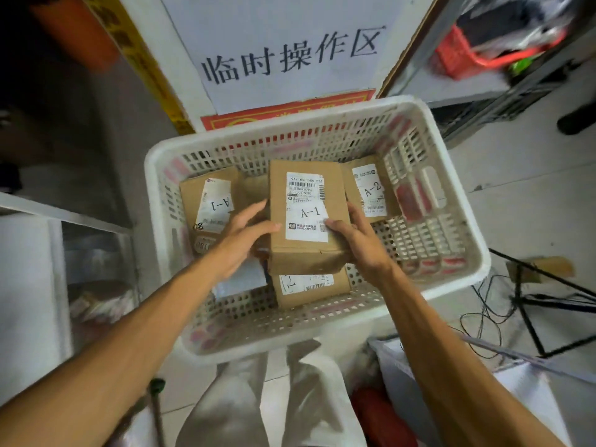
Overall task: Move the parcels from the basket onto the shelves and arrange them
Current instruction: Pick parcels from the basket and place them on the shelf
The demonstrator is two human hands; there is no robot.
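Grip on both edges: your right hand (358, 240) clasps the A-1 parcel (306, 217), left hand (245, 233) flat against it, over other parcels (309, 290) mid-way in the basket (290, 125), walls well apart.

lower parcel (309, 290): label mostly under held parcel (303, 253) | red basket (458, 56): blurred

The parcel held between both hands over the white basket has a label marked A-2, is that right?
Not quite. The head view shows the parcel between the left hand and the right hand over the white basket is marked A-1. The A-2 parcel lies in the basket behind it, to the right.
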